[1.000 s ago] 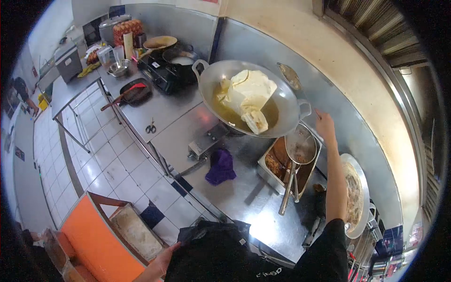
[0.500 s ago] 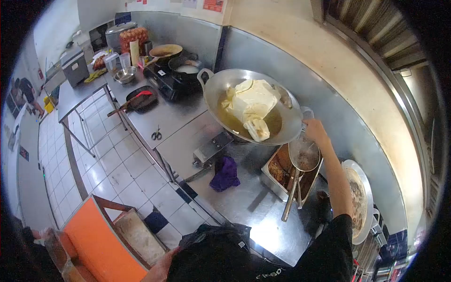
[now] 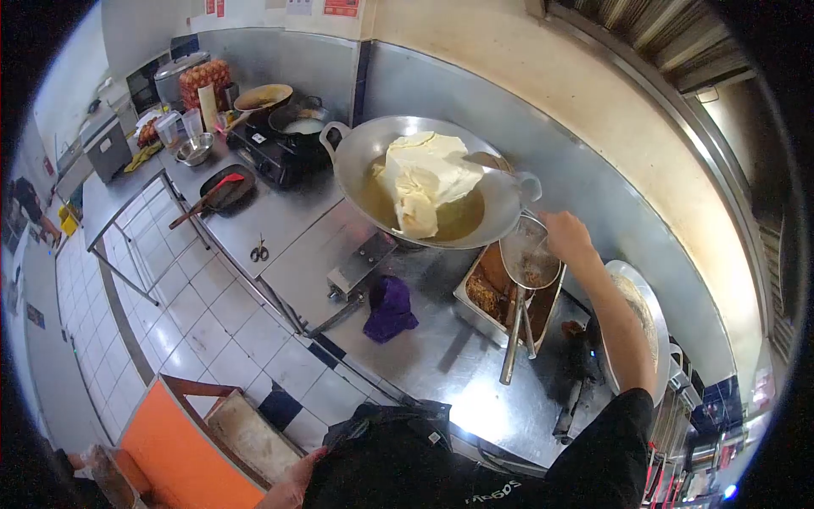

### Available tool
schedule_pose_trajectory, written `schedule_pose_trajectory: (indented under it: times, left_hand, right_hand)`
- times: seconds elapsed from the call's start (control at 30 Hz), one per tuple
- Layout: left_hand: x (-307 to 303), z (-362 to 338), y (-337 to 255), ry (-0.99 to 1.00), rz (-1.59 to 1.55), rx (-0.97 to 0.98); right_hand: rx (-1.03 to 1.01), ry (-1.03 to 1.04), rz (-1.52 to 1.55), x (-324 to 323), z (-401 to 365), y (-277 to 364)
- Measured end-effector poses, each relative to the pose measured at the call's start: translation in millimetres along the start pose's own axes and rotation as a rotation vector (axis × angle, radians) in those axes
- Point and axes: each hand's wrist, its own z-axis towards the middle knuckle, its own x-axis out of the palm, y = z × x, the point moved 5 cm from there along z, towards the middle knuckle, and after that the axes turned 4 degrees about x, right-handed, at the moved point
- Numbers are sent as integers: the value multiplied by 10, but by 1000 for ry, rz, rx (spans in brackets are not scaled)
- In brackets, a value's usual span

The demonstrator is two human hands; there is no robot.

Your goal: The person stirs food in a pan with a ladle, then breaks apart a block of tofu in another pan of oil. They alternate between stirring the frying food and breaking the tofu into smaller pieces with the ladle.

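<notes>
My right hand (image 3: 566,237) is closed, its curled fingers right at the rim of a round metal strainer (image 3: 532,276). What the fingers hold, if anything, is hidden. The strainer lies over a steel pan (image 3: 489,329) of brown food, its long handle pointing toward me. Just above the hand is the loop handle of a large wok (image 3: 348,182). A big pale-yellow block of fat, like butter or margarine (image 3: 432,174), sits in yellow liquid there, with a metal utensil (image 3: 492,161) beside it. Low by my apron, my left hand (image 3: 297,481) shows only in part, fingers hidden.
A purple cloth (image 3: 391,310) and scissors (image 3: 259,248) lie on the steel counter. Farther left are a black pan (image 3: 227,188) and a stove (image 3: 270,157). Another large pan (image 3: 636,293) stands right of my forearm. An orange chair back (image 3: 182,445) is at lower left.
The view has shifted, moving the counter leftward in the picture. My right hand has drawn slightly away from the wok's loop handle, down and to the right. The pale block's outline looks different.
</notes>
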Motion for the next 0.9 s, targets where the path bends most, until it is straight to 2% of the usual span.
schedule_pose_trajectory:
  times: [0.03, 0.17, 0.23, 0.37, 0.43, 0.47, 0.57, 0.63, 0.73, 0.9]
  left_hand:
    - [29, 24, 17, 74, -34, -28]
    - [194, -237, 0, 41, 14, -66]
    - [392, -389, -32, 257, -176, -40]
    - [345, -339, -3, 251, -202, -66]
    - [468, -602, -73, 80, -99, 14]
    - [477, -649, -95, 76, -101, 7]
    - [496, -619, -68, 179, -124, -100]
    - [454, -387, -39, 288, -156, -80]
    - [460, -379, -44, 223, -79, -11]
    - [499, -341, -99, 172, -60, -20]
  right_hand:
    - [-24, 11, -3, -26, -23, -2]
    - [-93, -44, 87, -359, -216, 31]
    - [-15, -174, 229, -530, -250, -69]
    - [-5, -216, 214, -617, -269, -84]
    - [13, -154, 73, -711, -357, 85]
    - [11, -147, 74, -699, -352, 97]
    - [-56, -65, -34, -648, -295, 129]
    - [-76, -16, -45, -657, -223, 97]
    - [-92, 77, 117, -876, -112, 10]
    - [-191, -61, -152, -744, 324, -321]
